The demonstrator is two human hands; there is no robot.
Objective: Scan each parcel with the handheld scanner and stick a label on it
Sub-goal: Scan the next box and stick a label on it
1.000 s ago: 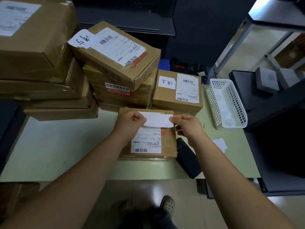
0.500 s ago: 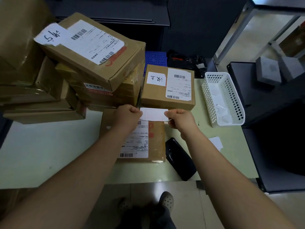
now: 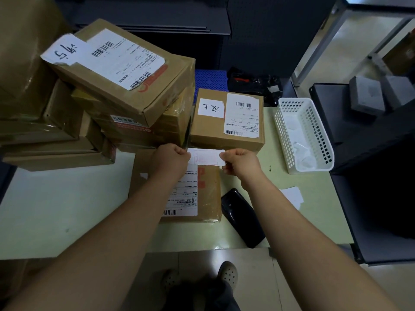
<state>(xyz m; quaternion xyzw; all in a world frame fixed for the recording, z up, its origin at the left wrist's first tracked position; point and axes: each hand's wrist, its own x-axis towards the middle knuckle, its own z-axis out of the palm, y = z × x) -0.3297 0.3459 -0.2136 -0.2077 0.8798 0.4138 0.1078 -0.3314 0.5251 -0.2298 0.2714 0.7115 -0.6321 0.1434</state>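
A flat brown parcel (image 3: 208, 194) with a printed shipping label lies on the pale green table (image 3: 67, 209) in front of me. Above its far edge I hold a small white label (image 3: 206, 156) stretched between both hands. My left hand (image 3: 171, 161) pinches its left end, my right hand (image 3: 241, 162) pinches its right end. The black handheld scanner (image 3: 243, 217) lies on the table just right of the parcel. Behind sits a brown parcel (image 3: 226, 118) bearing a handwritten white sticker.
A stack of brown parcels (image 3: 116, 90) fills the table's back left. A white perforated basket (image 3: 303, 135) with label scraps stands at the right. A loose white paper (image 3: 292, 196) lies near the table's right edge. Dark shelving is beyond.
The view has shifted a little; the hands still hold the label taut over the parcel's far edge. The parcel and the scanner have not moved.
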